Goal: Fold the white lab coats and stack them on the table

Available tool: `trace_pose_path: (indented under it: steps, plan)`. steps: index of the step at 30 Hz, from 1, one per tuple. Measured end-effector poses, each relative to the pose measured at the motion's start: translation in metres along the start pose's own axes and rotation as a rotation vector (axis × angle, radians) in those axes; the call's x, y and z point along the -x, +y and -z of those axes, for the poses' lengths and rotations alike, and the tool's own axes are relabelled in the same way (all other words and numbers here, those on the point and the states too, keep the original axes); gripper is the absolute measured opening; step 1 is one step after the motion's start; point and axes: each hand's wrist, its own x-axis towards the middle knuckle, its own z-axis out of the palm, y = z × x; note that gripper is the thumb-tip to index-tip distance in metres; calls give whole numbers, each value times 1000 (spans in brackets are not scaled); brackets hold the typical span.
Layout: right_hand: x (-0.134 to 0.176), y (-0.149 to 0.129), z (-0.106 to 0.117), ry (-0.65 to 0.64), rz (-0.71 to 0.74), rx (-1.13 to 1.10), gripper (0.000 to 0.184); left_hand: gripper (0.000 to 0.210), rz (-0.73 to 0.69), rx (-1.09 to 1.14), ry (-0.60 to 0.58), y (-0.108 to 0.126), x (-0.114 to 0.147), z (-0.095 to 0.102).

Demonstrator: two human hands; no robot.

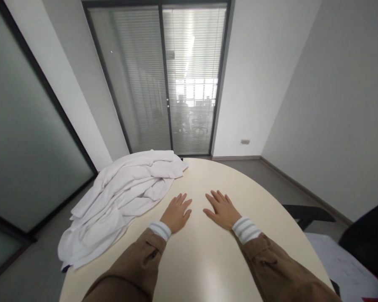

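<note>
My left hand (176, 213) lies flat on the cream tabletop (204, 256), fingers spread and holding nothing. To its left is a heap of crumpled white cloth (129, 193), close to the hand but apart from it. The cloth covers the table's left side, and part of it reaches the edge. My right hand (222, 209) rests palm down on the same tabletop, its fingers apart and nothing in them. A gap of bare table separates the two hands.
A black chair armrest (311, 212) stands beside the table's right edge, with whitish material (343, 260) on the seat. Beyond the table is a glass partition with blinds (192, 84). A frosted panel (28, 126) borders the left, and a white wall (337, 105) the right.
</note>
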Motion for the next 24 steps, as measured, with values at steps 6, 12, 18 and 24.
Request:
trace_pose_path:
  steps: [6,12,18,24]
  plan:
    - [-4,3,-3,-6,-4,7,77,47,3,-12,-4,-3,-1,-2]
    - [-2,1,0,-20,-10,23,77,47,8,-8,-4,-1,0,-2]
    - [1,-2,3,-25,-19,24,76,47,14,-4,-1,1,2,1]
    - [3,-6,9,-37,-24,23,76,47,24,-1,-3,2,3,0]
